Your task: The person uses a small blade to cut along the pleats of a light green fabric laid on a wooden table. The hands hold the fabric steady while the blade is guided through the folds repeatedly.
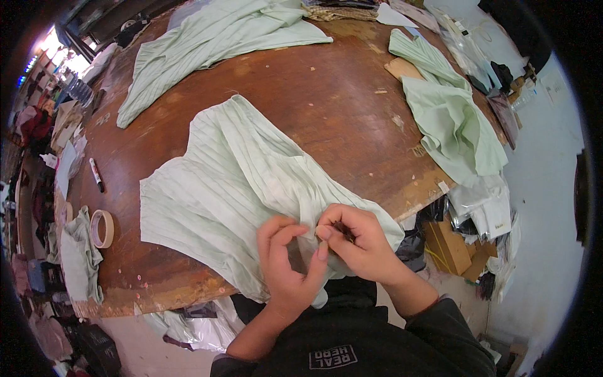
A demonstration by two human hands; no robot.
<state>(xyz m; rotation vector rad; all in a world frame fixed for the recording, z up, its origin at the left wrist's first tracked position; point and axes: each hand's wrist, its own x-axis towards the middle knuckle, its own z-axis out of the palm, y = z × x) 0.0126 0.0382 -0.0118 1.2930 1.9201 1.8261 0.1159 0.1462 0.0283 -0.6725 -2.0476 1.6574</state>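
A pale green pleated garment [213, 182] lies spread on the brown wooden table, its near part drawn up to the table's front edge. My left hand [286, 261] is curled at the near part of the garment, thumb and fingers on a fold of it. My right hand [361, 245] is closed right beside it, with thumb and index finger pinched together close to the left thumb. A small dark tool [343, 232] shows in the right palm, mostly hidden by the fingers. Whatever lies between the right fingertips is too small to make out.
Another pale green pleated piece [213, 44] lies at the far left, and a third green piece [455, 119] hangs over the right edge. A marker [97, 175] and a tape roll [102, 229] lie at left. Cardboard boxes [447, 248] stand below the table at right.
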